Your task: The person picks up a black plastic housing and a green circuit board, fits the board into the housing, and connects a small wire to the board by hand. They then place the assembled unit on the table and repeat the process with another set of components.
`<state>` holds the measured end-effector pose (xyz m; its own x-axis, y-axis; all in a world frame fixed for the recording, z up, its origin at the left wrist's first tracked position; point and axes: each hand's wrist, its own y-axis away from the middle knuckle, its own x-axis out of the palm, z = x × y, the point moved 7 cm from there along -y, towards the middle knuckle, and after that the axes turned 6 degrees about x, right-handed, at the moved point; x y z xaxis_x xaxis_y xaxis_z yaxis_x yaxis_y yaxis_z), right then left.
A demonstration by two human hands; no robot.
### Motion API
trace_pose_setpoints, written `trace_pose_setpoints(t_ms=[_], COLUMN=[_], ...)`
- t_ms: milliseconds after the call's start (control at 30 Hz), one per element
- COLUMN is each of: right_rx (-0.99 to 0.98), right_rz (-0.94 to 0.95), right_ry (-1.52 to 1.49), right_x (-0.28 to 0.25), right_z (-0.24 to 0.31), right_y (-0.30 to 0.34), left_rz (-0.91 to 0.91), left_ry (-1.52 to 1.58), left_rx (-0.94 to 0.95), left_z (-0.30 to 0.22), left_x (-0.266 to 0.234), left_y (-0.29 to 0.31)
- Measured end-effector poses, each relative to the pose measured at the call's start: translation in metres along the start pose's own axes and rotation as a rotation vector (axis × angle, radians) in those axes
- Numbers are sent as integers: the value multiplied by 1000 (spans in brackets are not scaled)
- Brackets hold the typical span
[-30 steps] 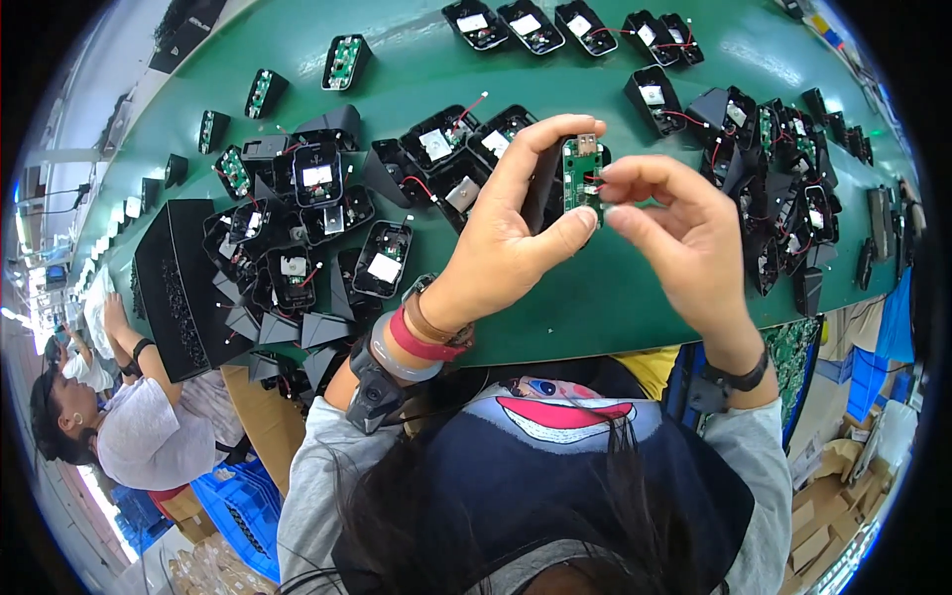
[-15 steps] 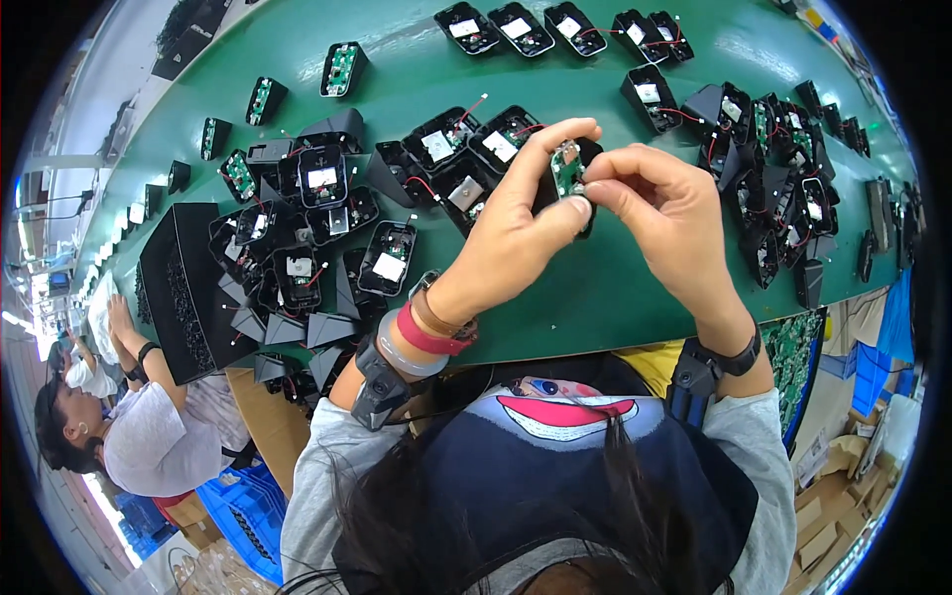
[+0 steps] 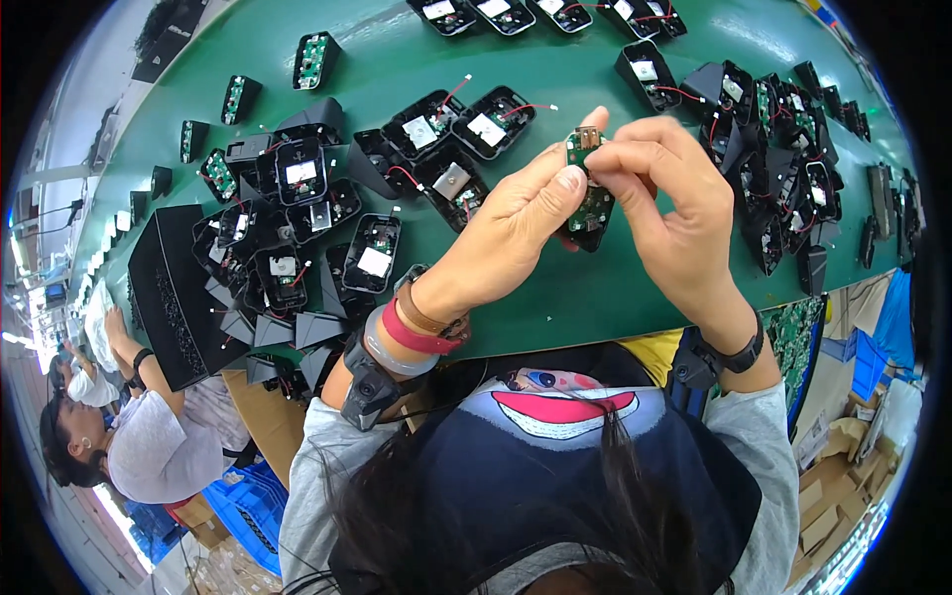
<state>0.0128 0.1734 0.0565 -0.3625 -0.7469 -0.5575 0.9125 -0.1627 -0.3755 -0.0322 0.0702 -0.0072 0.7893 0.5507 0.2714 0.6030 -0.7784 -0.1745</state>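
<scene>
Circuit board, green with a metal port at its far end, was up in both hands over the green table, near the middle of its near side, with a black housing showing at the near end. The left hand had hold of it, closed around its left side, thumb laid across its face and a fingertip showing past the far end; its other fingers were hidden. The right hand was at the right side, its thumb and forefinger bent close together against the board; whether they pinched anything between them, I cannot tell.

Just left of the hands lay an open black case with a silver block, and farther off two more cases with red wires. Heaps of dark cases stood at left and right. At the left near edge was a long black box, beside a co-worker in a pale shirt.
</scene>
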Motion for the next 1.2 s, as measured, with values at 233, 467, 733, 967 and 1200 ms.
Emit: trace_pose_setpoints(t_ms=[233,467,733,967,1200], right_rx=[-30,143,495,450,456], right_rz=[-22,35,-9,85,219], right_ry=[-37,-286,-745,-632,-703], right_x=[-2,3,13,20,25], right_z=[-6,-17,-42,-49,-42], right_y=[5,6,15,6,3], left_rz=[-22,-144,-135,-110,-151], left_ry=[199,217,66,107,141], left_rx=[-135,-69,134,82,82], left_z=[14,15,3,-8,-13], left_x=[1,-5,0,-1,-4], left_y=[3,1,-1,-1,-2])
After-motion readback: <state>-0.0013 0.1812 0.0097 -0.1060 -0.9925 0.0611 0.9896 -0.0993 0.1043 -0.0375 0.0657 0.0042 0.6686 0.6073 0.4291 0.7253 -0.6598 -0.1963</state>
